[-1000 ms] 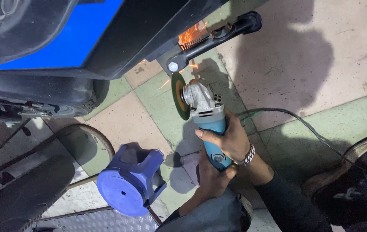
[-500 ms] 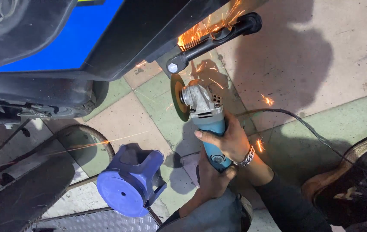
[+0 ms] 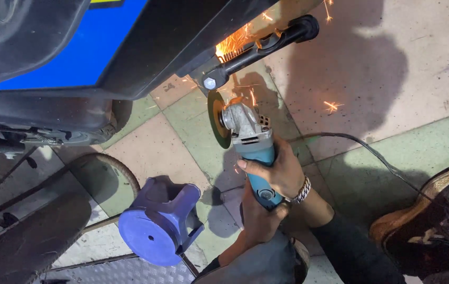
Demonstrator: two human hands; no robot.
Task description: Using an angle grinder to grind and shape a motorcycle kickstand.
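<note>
Both hands hold a teal angle grinder (image 3: 249,143) over a tiled floor. My right hand (image 3: 278,171), with a metal bracelet at the wrist, wraps the middle of its body. My left hand (image 3: 255,216) grips the rear end from below. The grinder's disc (image 3: 217,119) stands on edge just under a black metal bar (image 3: 258,48) with a bolt head, fixed to the underside of a black and blue vehicle body (image 3: 103,47). Orange sparks (image 3: 230,46) fly from the bar and scatter over the floor.
A purple plastic stool (image 3: 157,221) lies on its side at the lower left. The grinder's black cable (image 3: 371,152) runs right across the tiles. A brown shoe (image 3: 429,221) sits at the right edge. A tyre (image 3: 29,242) and dark vehicle parts fill the left.
The spray of sparks at the bar has grown, with more sparks on the floor. The grinder and both hands stay in nearly the same place.
</note>
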